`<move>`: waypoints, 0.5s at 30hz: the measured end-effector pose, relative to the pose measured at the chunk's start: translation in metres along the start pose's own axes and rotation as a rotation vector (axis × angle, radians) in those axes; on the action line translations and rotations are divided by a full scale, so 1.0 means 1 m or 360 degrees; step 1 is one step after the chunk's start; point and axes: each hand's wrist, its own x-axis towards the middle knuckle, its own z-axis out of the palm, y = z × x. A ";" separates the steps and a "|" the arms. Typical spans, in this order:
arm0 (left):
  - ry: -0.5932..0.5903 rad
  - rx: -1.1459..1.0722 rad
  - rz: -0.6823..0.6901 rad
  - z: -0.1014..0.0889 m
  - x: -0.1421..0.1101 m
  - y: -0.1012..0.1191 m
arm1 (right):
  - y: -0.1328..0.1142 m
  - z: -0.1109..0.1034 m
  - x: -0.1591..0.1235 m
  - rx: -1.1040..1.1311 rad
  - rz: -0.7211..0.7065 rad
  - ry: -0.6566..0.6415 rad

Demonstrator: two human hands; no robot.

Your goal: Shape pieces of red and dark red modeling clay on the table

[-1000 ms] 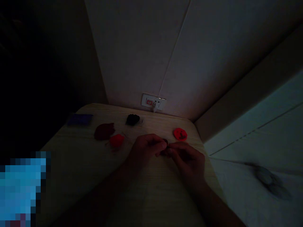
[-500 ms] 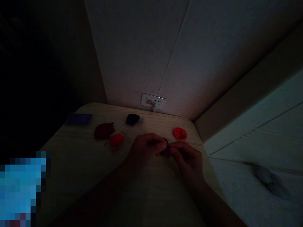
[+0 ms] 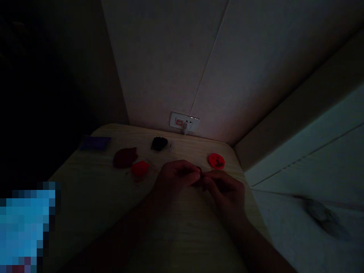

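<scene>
Thumb and fingers of my left hand (image 3: 178, 176) are closed in a pinch on a small dark red piece of modelling clay (image 3: 196, 183), mostly hidden by the fingers. My right hand (image 3: 227, 187) pinches at the same piece from the right, its fingertips almost meeting the left ones. Just beyond the right hand lies a flat bright red clay disc (image 3: 216, 161) with dark marks on it. Left of my hands, a bright red clay lump (image 3: 140, 168) touches or nearly touches a flat dark red clay piece (image 3: 125, 157). Farther back sits a black clay lump (image 3: 159, 143).
A purple packet-like block (image 3: 95, 143) lies at the far left of the pale wooden table (image 3: 182, 235). Behind the table, a wall socket (image 3: 184, 122) has a plug in it. A light panelled surface (image 3: 307, 159) borders the right side. The scene is dim.
My right hand shifts slightly left and then back right, its fingertips working at the dark red piece. My left hand stays nearly still. The things on the table have not moved.
</scene>
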 end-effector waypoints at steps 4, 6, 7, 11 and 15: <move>-0.0015 -0.0022 0.0017 -0.001 0.000 -0.001 | 0.003 0.000 -0.001 -0.0032 0.0015 0.0036; -0.0023 -0.0033 0.0016 -0.001 0.001 -0.002 | 0.003 0.000 -0.002 -0.0007 0.0032 0.0052; -0.0027 -0.0040 0.0012 -0.002 0.001 -0.002 | 0.003 0.001 -0.002 0.0017 0.0044 0.0063; -0.0058 -0.0079 -0.0007 -0.001 0.000 -0.002 | 0.002 0.001 -0.001 0.0023 0.0050 0.0066; -0.0047 -0.0052 0.0000 0.000 -0.001 0.001 | 0.003 0.001 -0.001 0.0008 0.0087 0.0032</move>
